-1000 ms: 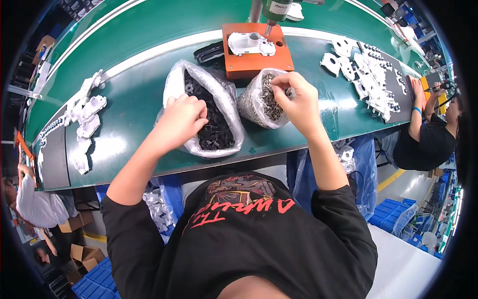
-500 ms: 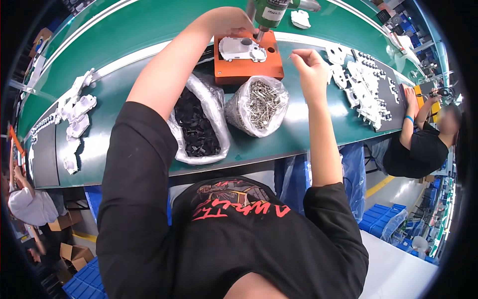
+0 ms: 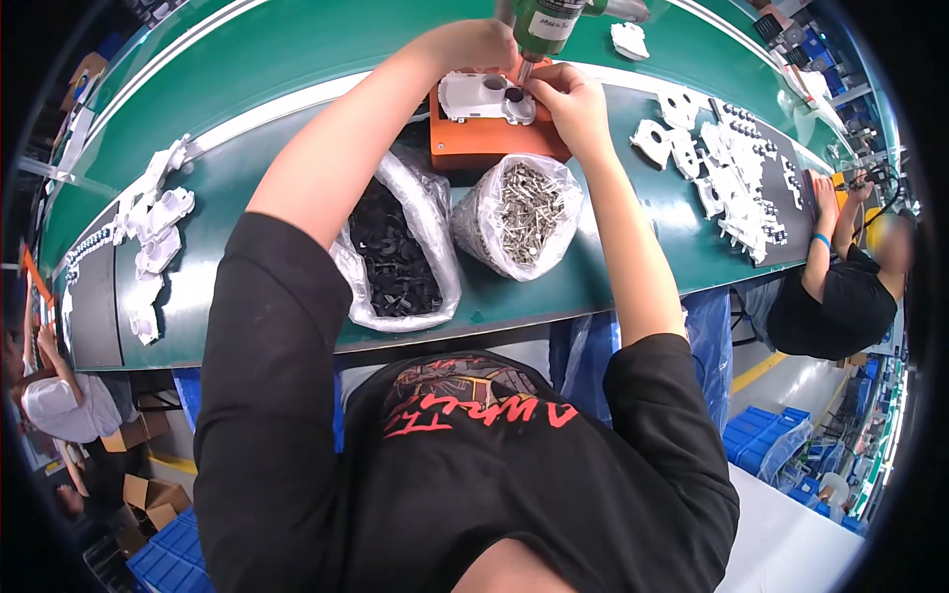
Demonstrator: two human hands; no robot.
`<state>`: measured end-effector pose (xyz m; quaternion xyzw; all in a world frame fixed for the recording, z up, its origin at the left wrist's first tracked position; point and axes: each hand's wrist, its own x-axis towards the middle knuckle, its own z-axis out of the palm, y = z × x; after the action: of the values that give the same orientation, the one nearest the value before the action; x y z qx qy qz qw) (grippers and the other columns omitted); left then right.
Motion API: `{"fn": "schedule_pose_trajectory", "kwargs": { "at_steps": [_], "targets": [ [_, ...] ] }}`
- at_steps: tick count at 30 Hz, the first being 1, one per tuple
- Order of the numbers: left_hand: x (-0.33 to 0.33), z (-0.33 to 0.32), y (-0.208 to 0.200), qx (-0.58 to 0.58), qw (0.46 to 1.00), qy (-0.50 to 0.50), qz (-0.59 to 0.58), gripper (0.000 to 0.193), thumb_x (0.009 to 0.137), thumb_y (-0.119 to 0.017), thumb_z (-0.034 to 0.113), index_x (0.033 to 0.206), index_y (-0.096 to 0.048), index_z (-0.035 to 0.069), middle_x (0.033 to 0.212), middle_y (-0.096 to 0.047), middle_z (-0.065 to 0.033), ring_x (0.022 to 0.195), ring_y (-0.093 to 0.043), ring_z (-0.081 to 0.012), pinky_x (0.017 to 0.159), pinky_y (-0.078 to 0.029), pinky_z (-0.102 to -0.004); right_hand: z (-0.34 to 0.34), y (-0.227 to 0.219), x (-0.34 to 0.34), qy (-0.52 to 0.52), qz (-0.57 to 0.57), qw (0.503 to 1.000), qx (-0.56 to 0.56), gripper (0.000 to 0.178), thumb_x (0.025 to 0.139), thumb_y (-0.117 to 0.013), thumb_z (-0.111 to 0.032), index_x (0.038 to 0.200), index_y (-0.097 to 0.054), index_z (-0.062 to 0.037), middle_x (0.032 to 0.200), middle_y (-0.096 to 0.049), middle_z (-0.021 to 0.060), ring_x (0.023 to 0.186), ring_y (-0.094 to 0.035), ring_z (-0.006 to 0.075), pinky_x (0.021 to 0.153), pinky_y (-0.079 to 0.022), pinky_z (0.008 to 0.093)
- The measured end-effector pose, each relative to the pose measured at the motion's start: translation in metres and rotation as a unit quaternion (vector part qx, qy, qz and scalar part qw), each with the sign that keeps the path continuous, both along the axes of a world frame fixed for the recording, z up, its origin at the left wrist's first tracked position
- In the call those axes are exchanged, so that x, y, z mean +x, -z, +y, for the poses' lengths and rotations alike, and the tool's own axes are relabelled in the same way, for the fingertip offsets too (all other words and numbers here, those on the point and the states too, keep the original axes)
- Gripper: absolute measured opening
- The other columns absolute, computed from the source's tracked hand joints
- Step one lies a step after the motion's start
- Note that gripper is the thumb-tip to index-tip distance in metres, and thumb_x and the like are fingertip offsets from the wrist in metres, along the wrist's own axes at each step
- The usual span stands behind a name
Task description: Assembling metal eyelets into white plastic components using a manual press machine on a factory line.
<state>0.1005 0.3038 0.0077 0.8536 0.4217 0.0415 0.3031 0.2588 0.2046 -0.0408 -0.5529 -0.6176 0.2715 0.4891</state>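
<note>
Nearest us, the person's black T-shirt (image 3: 474, 474) fills the foreground, with blue crates (image 3: 761, 440) at floor level to the right. Just past the bench edge, we see two clear plastic bags standing open side by side on the green bench (image 3: 267, 198): the left one holds small black pieces (image 3: 400, 277), the right one a heap of silvery metal fasteners (image 3: 534, 203).

Beyond the bags sits an orange block (image 3: 455, 148), and on it lies a white moulded part (image 3: 465, 96) with two dark round openings. The right hand (image 3: 576, 104) reaches over the block's right side, thumb and finger drawn together near the tip of a green driver (image 3: 547, 30); we cannot tell whether anything is pinched there. The left hand (image 3: 484, 44) arches over the far left of the block, its fingertips hidden, so we cannot tell whether it grips the part.

Well off to both sides, we find more white pieces, a cluster at right (image 3: 727, 178) and a smaller group at left (image 3: 158, 232). A co-worker in black (image 3: 835, 306) works at the bench's right end, another in white (image 3: 69, 405) at its left. Farther back, a lone white piece (image 3: 630, 41) lies on a green strip.
</note>
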Motion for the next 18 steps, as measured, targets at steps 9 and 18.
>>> {"fn": "schedule_pose_trajectory", "kwargs": {
  "at_steps": [9, 18],
  "targets": [
    [-0.054, -0.104, 0.018, 0.189, 0.971, 0.016, -0.145, 0.036, 0.080, -0.058, 0.025, 0.105, -0.056, -0.002, 0.095, -0.063, -0.0210, 0.086, -0.061, -0.0345, 0.080, -0.047, -0.0385, 0.002, -0.003, -0.005, -0.010, -0.088, 0.996, 0.023, 0.020, 0.074, -0.065, -0.013, 0.089, -0.067, 0.0010, 0.079, -0.068, 0.0112, 0.073, -0.065, 0.0183, 0.071, -0.050, 0.0285],
    [-0.048, -0.113, 0.036, 0.333, 0.937, 0.031, -0.098, 0.038, 0.076, -0.066, 0.030, 0.099, -0.059, 0.001, 0.099, -0.057, -0.0153, 0.095, -0.057, -0.0302, 0.081, -0.049, -0.0373, -0.015, 0.013, 0.002, -0.070, -0.127, 0.984, 0.105, 0.023, 0.078, -0.056, -0.007, 0.097, -0.068, -0.0053, 0.102, -0.064, 0.0123, 0.098, -0.058, 0.0244, 0.084, -0.047, 0.0328]
  ]
}}
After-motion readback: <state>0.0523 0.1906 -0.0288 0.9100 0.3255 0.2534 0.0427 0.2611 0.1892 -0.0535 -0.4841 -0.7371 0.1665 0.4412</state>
